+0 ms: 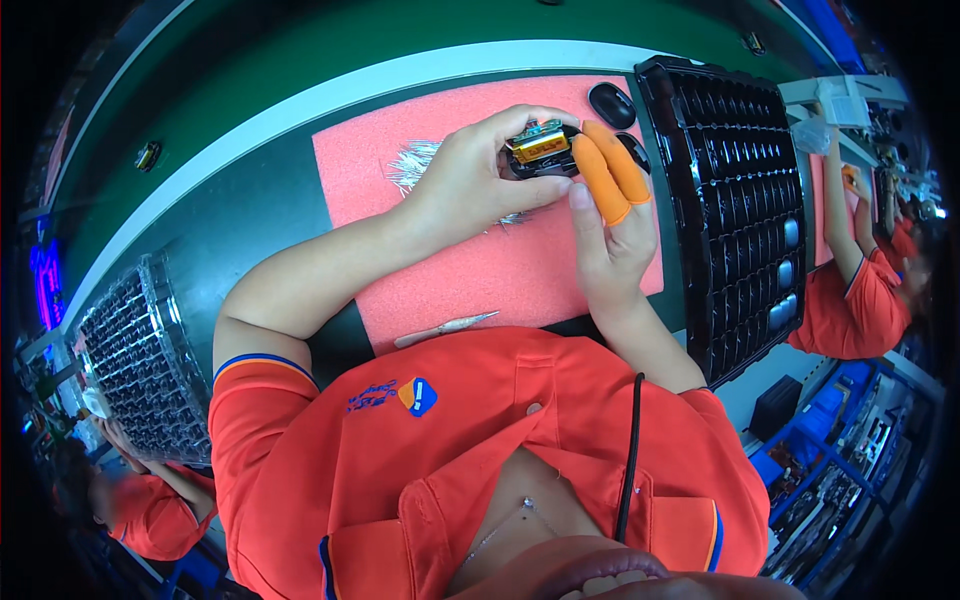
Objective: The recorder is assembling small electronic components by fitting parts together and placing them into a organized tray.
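My left hand [490, 165] grips a small black electronic device [518, 168], its thumb along the near side and its fingers over the far side. The device's cover is off, so a yellow-wrapped block [541, 147] and a bit of green circuit board show on top. Orange finger cots cover two fingers of my right hand [615, 215]. Those fingers and the thumb close around the device's right end, hiding part of it. Underneath lies a pink foam mat [470, 285]. Thin, silvery wire-like pieces [408, 165] are heaped on it beside my left wrist.
Two rounded black shells [611, 103] rest at the mat's far right corner. Tweezers [445, 328] lie near my chest. A black compartment tray [735, 200] stands right, a clear tray [145, 340] left. Beyond runs a green belt [330, 55] carrying small devices. Co-workers sit on both sides.
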Demonstrator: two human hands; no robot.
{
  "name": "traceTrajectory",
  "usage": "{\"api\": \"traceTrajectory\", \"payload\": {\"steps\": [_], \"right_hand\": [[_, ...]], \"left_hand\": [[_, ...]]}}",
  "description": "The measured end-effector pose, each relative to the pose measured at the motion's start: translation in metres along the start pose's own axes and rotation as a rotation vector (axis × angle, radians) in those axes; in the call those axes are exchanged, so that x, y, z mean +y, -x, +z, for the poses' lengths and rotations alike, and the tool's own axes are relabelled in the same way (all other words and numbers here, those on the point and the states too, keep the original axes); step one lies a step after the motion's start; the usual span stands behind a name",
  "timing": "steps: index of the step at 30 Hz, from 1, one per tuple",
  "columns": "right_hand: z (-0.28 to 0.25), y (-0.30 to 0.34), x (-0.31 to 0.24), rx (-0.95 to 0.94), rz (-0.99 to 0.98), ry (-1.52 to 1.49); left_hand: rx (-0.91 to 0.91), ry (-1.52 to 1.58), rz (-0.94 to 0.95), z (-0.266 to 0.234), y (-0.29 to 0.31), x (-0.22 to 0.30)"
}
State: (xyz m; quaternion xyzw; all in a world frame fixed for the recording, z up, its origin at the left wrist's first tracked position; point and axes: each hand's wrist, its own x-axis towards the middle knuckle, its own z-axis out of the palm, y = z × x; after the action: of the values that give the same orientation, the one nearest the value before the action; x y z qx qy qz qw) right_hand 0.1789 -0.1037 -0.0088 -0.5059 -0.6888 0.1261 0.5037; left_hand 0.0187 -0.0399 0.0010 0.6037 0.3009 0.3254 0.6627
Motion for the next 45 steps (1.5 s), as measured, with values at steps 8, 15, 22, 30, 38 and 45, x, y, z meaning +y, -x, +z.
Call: {"api": "traceTrajectory", "payload": {"steps": [8,15,22,30,38,45], "right_hand": [[-0.017,-0.005,0.007,0.008,0.260,-0.086],[-0.031,0.020,0.015,-0.001,0.452,-0.151],[-0.034,0.021,0.007,-0.054,0.492,-0.172],[-0.092,-0.001,0.022,-0.290,0.348,-0.016],[-0.149,-0.044,0.065,-0.053,0.606,0.189],[-0.142,-0.036,0.125,-0.158,0.168,0.954]], "left_hand": [[0.108,-0.299,0.154,-0.026,-0.005,-0.003],[0.754,-1.081,0.410,-0.164,-0.035,-0.014],[0.825,-1.040,0.216,-0.269,-0.019,-0.055],[1.683,-1.648,-0.525,-0.309,0.074,-0.006],[1.379,-1.261,-0.404,-0.372,0.082,-0.055],[1.064,-0.047,0.410,-0.285,0.010,-0.021]]}}
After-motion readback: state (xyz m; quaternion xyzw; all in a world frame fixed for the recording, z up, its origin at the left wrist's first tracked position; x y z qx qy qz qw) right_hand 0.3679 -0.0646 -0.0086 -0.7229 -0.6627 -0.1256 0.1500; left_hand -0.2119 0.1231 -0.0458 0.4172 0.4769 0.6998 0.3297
